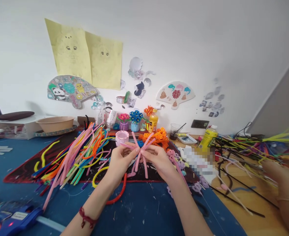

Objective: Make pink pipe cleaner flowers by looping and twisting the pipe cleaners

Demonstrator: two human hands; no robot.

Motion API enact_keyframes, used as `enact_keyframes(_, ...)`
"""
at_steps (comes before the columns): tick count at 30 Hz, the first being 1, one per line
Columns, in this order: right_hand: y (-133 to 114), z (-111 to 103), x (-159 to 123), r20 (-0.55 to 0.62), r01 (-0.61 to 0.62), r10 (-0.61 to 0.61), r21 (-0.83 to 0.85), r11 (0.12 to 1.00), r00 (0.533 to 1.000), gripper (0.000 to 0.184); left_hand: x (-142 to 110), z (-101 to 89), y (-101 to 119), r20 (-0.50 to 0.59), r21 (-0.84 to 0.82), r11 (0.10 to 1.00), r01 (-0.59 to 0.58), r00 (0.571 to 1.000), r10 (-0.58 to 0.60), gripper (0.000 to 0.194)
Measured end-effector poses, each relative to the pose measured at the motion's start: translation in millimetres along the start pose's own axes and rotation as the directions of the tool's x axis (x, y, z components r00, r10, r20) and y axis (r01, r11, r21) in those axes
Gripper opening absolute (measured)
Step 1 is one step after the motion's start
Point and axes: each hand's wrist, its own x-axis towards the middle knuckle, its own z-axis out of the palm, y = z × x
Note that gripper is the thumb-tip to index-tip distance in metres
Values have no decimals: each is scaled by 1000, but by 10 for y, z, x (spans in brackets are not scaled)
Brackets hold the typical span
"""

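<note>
Both of my hands meet above the dark mat, pinching a bunch of pink pipe cleaners (pixel 144 167) at its middle. The stems fan out from the pinch like a star, some upward and some down. My left hand (pixel 125 156) grips the crossing point from the left, thumb and finger closed. From the right, my right hand (pixel 156 160) pinches the same spot, its thumb close to the left thumb. Just behind my fingers stands a small pink cup (pixel 122 138). Orange pipe-cleaner loops (pixel 159 139) lie behind the right hand.
Colourful pipe cleaners (pixel 73 157) are heaped at the left. A blue glue gun (pixel 20 219) with a red light lies at the front left. Pipe-cleaner flowers in pots (pixel 135 126) and a juice bottle (pixel 153 121) stand by the wall. Another person's hand (pixel 279 173) is at the right.
</note>
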Motion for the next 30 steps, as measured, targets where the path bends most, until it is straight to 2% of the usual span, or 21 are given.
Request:
enact_keyframes(5, 4, 2, -7, -29, 27, -26, 51, 998, 999, 26, 9, -23, 11, 28, 3, 1000, -31, 999, 31, 24)
enact_keyframes(9, -34, 16, -26, -27, 12, -9, 113, 994, 1000, 24, -2, -52, 19, 56, -45, 998, -45, 997, 47, 28)
enact_keyframes(15, -34, 18, -41, -21, 14, -11, 121, 992, 1000, 24, 7, -78, -35, 136, -145, 989, -34, 989, 54, 29)
enact_keyframes(19, -38, 35, -47, -15, 32, -31, 113, 993, 999, 22, -11, -76, 16, 208, -83, 994, -65, 975, 81, 21)
enact_keyframes(22, -39, 45, -47, -44, 46, -42, 100, 994, 998, 21, -32, -69, 104, 277, 4, 998, -61, 959, 58, 20)
enact_keyframes(26, -36, 48, -45, -83, 54, -47, 89, 995, 995, 23, -28, -69, 164, 291, 90, 992, -86, 955, 57, 26)
enact_keyframes(30, -33, 52, -45, -56, 41, -37, 88, 995, 998, 24, 0, -84, 121, 269, 162, 977, -139, 959, 92, 28)
